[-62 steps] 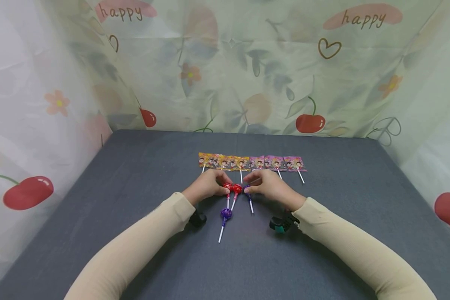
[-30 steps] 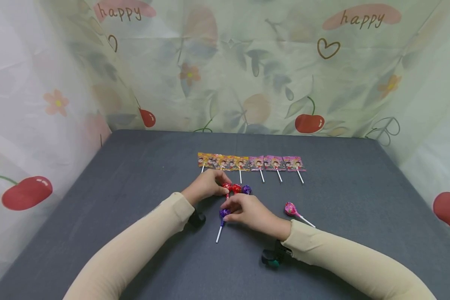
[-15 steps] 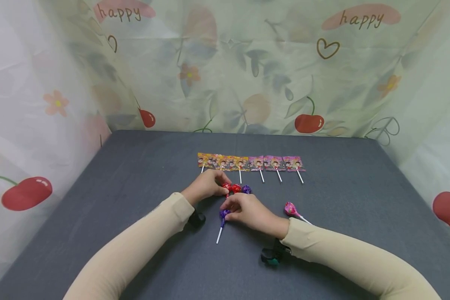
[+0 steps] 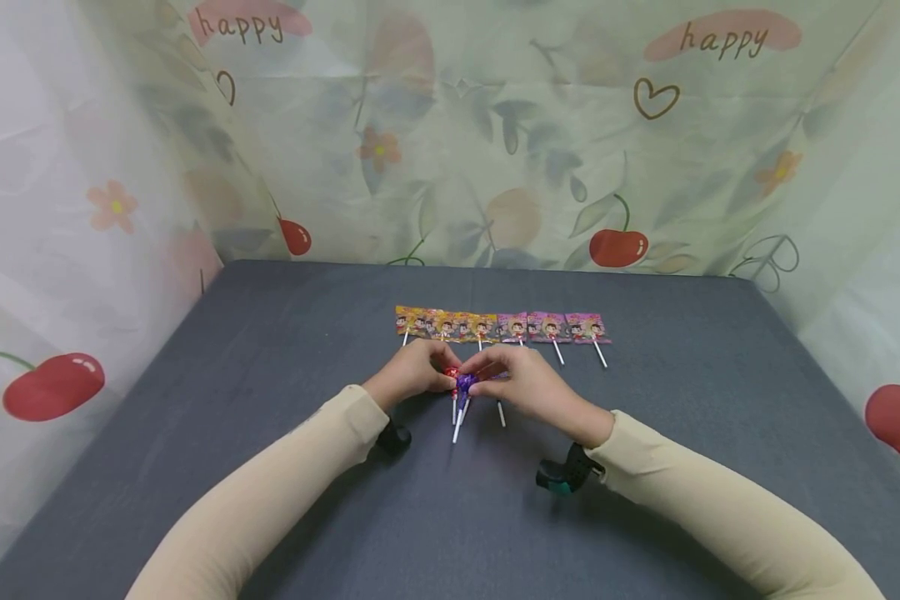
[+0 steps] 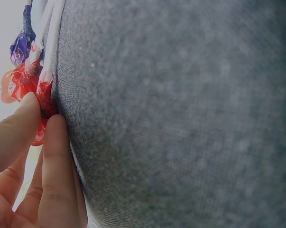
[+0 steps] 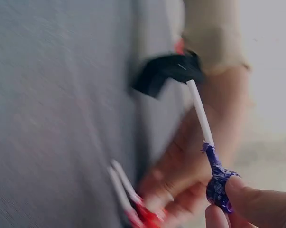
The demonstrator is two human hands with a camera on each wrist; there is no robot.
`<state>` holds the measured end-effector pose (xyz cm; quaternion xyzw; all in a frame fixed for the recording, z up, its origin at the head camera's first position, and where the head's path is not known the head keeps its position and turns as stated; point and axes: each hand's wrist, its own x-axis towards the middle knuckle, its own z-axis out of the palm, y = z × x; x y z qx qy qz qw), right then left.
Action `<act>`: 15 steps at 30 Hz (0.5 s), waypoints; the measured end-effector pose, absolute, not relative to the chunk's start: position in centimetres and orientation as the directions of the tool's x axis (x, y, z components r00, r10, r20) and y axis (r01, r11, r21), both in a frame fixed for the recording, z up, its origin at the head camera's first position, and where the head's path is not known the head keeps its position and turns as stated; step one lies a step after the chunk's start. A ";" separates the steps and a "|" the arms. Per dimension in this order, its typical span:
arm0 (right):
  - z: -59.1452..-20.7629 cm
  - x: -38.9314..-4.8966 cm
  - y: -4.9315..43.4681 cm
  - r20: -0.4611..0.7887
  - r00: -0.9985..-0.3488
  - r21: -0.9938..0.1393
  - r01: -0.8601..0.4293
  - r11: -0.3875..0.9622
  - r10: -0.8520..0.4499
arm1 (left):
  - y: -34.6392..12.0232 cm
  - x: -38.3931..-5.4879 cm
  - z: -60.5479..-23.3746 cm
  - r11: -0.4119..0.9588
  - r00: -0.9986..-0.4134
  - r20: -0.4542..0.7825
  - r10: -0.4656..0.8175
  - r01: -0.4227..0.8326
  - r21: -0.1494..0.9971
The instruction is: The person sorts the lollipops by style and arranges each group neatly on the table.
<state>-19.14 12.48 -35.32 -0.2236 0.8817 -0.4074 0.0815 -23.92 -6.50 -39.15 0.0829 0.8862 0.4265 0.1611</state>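
Observation:
My left hand (image 4: 417,369) pinches a red-wrapped lollipop (image 5: 45,97) between thumb and finger, low against the dark table. A second red lollipop (image 5: 23,84) lies beside it, its stick also pointing toward me. My right hand (image 4: 531,385) grips a purple lollipop (image 6: 220,190) by its round head between thumb and fingertips. In the head view this purple lollipop overlaps the red ones, and the right wrist view shows it apart from them. Another purple lollipop (image 4: 502,413) lies under my right hand, with only its white stick showing there.
Behind the hands, flat wrapped lollipops stand in a row, several orange packets (image 4: 447,323) on the left and pink-purple packets (image 4: 549,327) on the right, sticks toward me. The dark grey table (image 4: 300,317) ends at a printed curtain (image 4: 465,167).
My right hand set one purple lollipop beside the red ones, picked the nearer purple one up and carried it forward to my left hand. My right arm now hides a pink lollipop. My left hand stayed.

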 end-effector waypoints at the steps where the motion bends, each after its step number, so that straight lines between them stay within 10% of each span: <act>1: -35.0 -19.4 12.8 0.038 -0.893 -0.758 -0.318 0.570 -0.448 | -6.5 -23.9 -39.1 0.623 -0.933 -0.223 0.281 0.001 0.783; 15: -34.5 -22.8 16.8 0.023 -0.925 -0.687 -0.290 0.666 -0.379 | -6.3 -24.1 -39.1 0.624 -0.929 -0.271 0.252 -0.057 0.779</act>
